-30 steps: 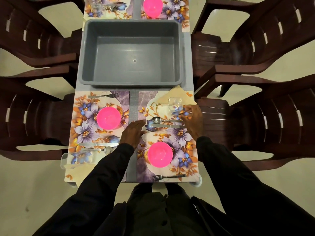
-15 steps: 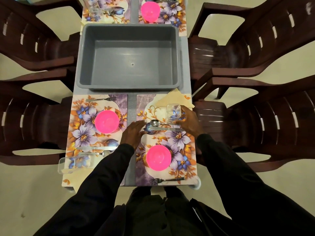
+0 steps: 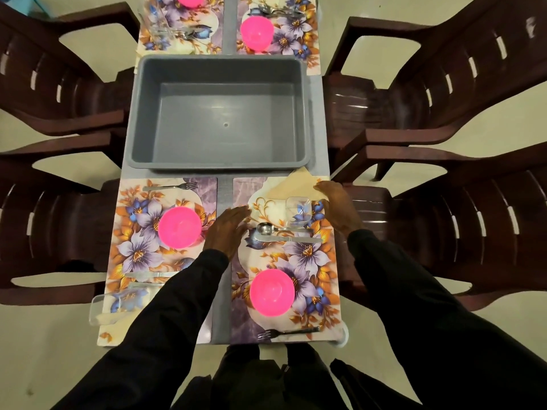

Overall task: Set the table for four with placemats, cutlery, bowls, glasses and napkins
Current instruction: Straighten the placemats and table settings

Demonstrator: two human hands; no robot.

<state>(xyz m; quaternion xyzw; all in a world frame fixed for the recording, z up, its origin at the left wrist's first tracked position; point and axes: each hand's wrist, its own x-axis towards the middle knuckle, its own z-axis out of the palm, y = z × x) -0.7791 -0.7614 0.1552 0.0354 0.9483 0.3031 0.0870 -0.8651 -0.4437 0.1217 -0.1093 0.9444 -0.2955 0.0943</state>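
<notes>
Since a second ago the right hand (image 3: 337, 208) has left the cutlery handles and moved up towards 1 o'clock; it now lies along the right edge of the near-right placemat (image 3: 310, 255), fingertips on the corner of the beige napkin (image 3: 299, 186). Its grip is slack, fingers straight, holding nothing. The left hand (image 3: 228, 229) has stayed at the mat's left edge, at 9 o'clock of the spoon (image 3: 266, 228), fingers straight and flat, its grip also on nothing.

At 12 o'clock an empty grey tub (image 3: 136, 113) fills the middle of the surface (image 3: 225, 187), its near rim just beside the napkin's tip. Dark brown plastic chairs (image 3: 444, 93) crowd both long sides. Two more floral mats with pink bowls lie beyond the tub.

On the near-right mat, a clear glass (image 3: 297, 213) stands upright between the hands, partly on the napkin. The spoon and a knife (image 3: 287, 239) lie side by side at its 6 o'clock. A pink bowl (image 3: 272, 292) sits further towards 6 o'clock, and a fork (image 3: 284, 332) lies along the near edge.

At 9 o'clock the near-left placemat (image 3: 139, 232) carries its own pink bowl, fork and knife; its glass (image 3: 118, 303) lies at the 7 o'clock corner, partly hidden by the left sleeve.
</notes>
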